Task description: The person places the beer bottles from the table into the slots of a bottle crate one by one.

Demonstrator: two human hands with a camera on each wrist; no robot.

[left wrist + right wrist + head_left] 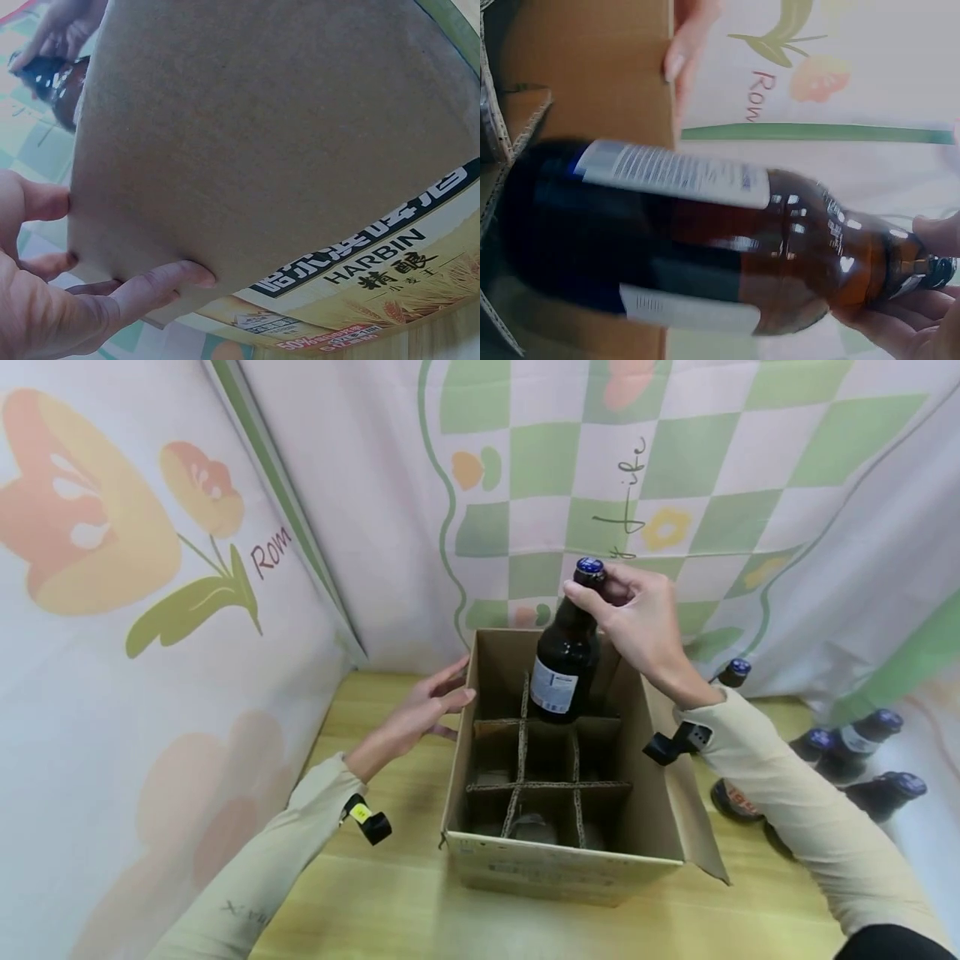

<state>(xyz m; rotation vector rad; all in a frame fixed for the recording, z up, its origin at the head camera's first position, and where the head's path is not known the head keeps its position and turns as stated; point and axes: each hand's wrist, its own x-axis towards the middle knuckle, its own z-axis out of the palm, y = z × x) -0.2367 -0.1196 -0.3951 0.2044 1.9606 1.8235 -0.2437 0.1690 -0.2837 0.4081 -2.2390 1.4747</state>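
Note:
My right hand (637,614) pinches the neck of a dark brown beer bottle (566,656) just below its blue cap. The bottle is upright with a slight tilt, its base over the back compartments of an open cardboard box (656,793). In the right wrist view the bottle (705,240) shows two pale labels. Against the box's left side, my left hand (423,710) touches the cardboard near the rim with extended fingers. Cardboard dividers (551,785) split the box into several cells. A bottle or glass shape (534,828) shows dimly in a front cell.
Several capped bottles (851,752) stand on the wooden table (382,893) to the right of the box, partly behind my right forearm. A box flap (697,827) sticks out on the right. Printed curtains (390,510) hang behind and at the left.

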